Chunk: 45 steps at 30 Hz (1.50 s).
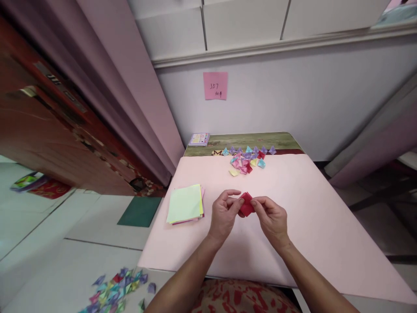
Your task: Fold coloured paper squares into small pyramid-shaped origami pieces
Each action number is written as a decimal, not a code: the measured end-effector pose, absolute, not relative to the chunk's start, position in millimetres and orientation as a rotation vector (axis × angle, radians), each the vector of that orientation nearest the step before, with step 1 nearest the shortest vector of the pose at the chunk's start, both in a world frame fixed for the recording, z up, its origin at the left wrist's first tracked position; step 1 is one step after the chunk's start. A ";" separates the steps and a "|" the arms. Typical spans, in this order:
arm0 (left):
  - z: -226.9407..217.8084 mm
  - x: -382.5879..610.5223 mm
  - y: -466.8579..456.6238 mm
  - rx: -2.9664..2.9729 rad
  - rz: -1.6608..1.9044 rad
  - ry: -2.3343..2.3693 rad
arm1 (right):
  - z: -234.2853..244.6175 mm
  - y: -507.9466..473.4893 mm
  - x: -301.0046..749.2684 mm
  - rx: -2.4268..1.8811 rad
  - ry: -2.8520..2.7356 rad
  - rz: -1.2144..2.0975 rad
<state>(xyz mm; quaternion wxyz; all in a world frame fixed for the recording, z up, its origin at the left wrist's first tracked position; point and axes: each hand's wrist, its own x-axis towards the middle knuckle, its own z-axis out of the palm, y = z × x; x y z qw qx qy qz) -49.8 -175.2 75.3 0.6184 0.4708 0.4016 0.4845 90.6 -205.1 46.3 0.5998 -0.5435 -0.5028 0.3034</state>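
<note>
A small folded red paper [246,204] is held just above the pink table [312,226], near its middle. My left hand [224,214] pinches its left side, fingers curled. My right hand [271,218] pinches its right side the same way. A stack of square coloured paper sheets [185,204], light green on top, lies on the table to the left of my left hand. Several small folded paper pieces [246,158] in pink, blue, purple and yellow are heaped at the table's far edge.
A purple-edged paper pack [199,139] lies on a patterned surface [276,140] behind the table. A pink note [215,85] sticks on the wall. More folded pieces [115,290] are scattered on the floor at lower left, near a green mat [140,211].
</note>
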 end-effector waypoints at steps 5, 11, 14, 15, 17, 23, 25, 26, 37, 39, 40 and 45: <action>78.5 -50.1 -175.2 1.062 1.070 0.941 | 49.8 -204.8 85.8 -1.247 -1.073 0.732; 71.7 -57.5 -169.8 0.988 0.900 0.982 | 51.3 -206.1 90.9 -1.344 -1.243 0.767; 65.8 -58.7 -167.6 0.953 0.915 1.008 | 48.3 -203.1 93.9 -1.336 -1.233 0.954; 64.3 -58.1 -167.5 0.932 0.943 1.026 | 47.4 -201.9 94.5 -1.316 -1.205 1.041; 62.6 -56.2 -167.9 0.894 1.007 1.058 | 46.2 -200.0 95.3 -1.265 -1.152 1.187; 65.8 -57.8 -167.1 0.923 0.938 0.972 | 50.8 -198.1 102.2 -1.223 -1.173 1.324; 66.5 -61.5 -164.8 0.981 0.815 0.927 | 53.2 -196.7 106.9 -1.204 -1.225 1.436; 66.3 -63.2 -163.6 0.998 0.762 0.909 | 53.8 -195.7 109.3 -1.193 -1.229 1.479; 49.0 -40.1 -173.1 0.553 1.133 1.015 | 37.2 -193.1 98.3 -1.204 -0.800 1.312; 44.7 -31.8 -179.2 0.538 1.133 1.005 | 34.7 -195.9 88.1 -1.185 -0.762 1.258; 42.7 -28.8 -181.9 0.535 1.137 1.000 | 34.0 -196.9 84.0 -1.182 -0.750 1.223; 42.8 -32.2 -184.0 0.743 1.085 1.002 | 37.6 -198.9 83.0 -1.223 -0.851 1.137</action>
